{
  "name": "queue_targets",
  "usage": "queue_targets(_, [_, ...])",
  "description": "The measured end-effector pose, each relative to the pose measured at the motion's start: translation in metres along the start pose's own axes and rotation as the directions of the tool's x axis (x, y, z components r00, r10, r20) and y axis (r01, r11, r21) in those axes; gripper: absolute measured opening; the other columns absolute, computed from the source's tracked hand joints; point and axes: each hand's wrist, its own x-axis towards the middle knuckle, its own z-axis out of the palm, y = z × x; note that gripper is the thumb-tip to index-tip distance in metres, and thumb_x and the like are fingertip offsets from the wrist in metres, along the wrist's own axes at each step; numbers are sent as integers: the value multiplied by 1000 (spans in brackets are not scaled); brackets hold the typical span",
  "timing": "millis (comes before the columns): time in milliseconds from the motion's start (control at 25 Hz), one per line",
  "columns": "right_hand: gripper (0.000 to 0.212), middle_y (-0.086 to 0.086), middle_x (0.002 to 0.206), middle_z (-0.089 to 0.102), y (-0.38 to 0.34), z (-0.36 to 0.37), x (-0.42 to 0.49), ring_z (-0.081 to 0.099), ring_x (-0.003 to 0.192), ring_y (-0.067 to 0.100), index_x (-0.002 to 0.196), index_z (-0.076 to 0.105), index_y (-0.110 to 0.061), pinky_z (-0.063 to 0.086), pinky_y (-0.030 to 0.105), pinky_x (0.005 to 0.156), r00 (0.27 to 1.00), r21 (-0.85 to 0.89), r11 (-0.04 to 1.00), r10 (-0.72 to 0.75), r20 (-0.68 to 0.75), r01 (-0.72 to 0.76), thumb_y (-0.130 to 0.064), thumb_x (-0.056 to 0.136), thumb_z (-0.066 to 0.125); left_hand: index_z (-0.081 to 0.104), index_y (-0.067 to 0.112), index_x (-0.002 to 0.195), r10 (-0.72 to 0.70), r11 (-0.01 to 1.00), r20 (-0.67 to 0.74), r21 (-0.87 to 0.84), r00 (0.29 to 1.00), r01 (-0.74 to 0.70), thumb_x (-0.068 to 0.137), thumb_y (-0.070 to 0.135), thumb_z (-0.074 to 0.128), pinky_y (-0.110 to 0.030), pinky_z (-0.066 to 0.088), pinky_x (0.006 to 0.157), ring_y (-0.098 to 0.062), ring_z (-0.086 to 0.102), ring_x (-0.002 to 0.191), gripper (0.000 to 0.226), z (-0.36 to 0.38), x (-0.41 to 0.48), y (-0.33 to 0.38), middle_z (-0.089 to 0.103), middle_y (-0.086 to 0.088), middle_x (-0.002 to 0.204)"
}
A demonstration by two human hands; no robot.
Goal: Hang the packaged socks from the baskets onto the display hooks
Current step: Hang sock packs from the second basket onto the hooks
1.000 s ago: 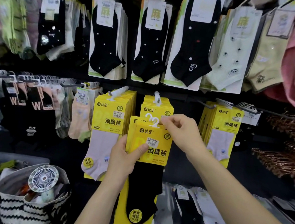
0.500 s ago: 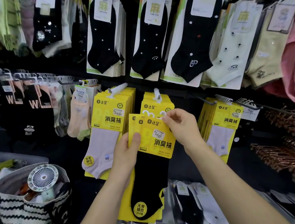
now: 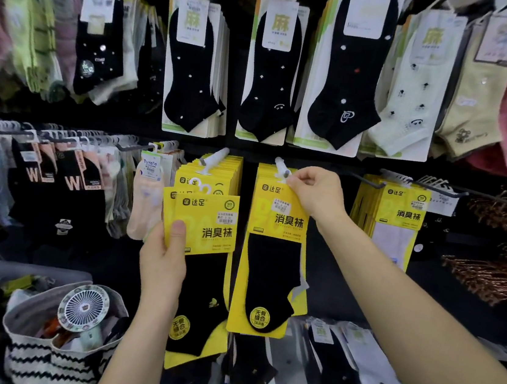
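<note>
The right hand (image 3: pixel 317 193) pinched the top corner of one yellow sock pack (image 3: pixel 271 258), fingers curled on the header card. The pack hung straight below that hand, long axis vertical, header up and the black sock's toe down. Its hanger loop sat at the tip of the white display hook (image 3: pixel 281 167), just left of the fingertips. The hook pointed out toward the person. Whether the loop was already over it could not be told. The right hand was much the nearer, so it would likely push the pack back along the hook. The left hand (image 3: pixel 162 257), lower and well apart, gripped a stack of packs (image 3: pixel 207 221) upright, thumb across the front. A striped bag (image 3: pixel 44 354) sat below and left of it.
</note>
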Motion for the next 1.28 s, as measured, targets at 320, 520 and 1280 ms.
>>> queue_targets(320, [14, -12, 77, 58, 7, 13, 16, 53, 70, 5, 73, 60, -28, 39, 22, 55, 1000, -110, 994, -13, -6, 13, -25, 87, 63, 62, 24, 95, -66, 997, 10, -30, 998, 67, 98, 28, 44, -28, 50, 75, -14, 63, 90, 18, 4, 2, -13, 66, 9, 93])
queue_targets(520, [12, 0, 99, 53, 15, 8, 14, 52, 84, 15, 88, 59, -25, 46, 29, 70, 994, -192, 981, -53, -99, 33, -35, 84, 65, 56, 0, 91, -52, 997, 70, -48, 996, 55, 97, 30, 44, -37, 46, 70, -18, 52, 75, 32, 13, 1, -13, 58, -6, 82])
queue_targets(1280, [9, -4, 92, 67, 22, -16, -46, 62, 83, 7, 89, 64, -30, 51, 23, 74, 980, 215, 976, -86, 181, 46, -28, 82, 70, 57, 27, 91, -165, 980, 265, -69, 950, 189, 84, 1, 64, -4, 45, 58, 13, 62, 71, 28, 51, -20, -8, 66, 10, 91])
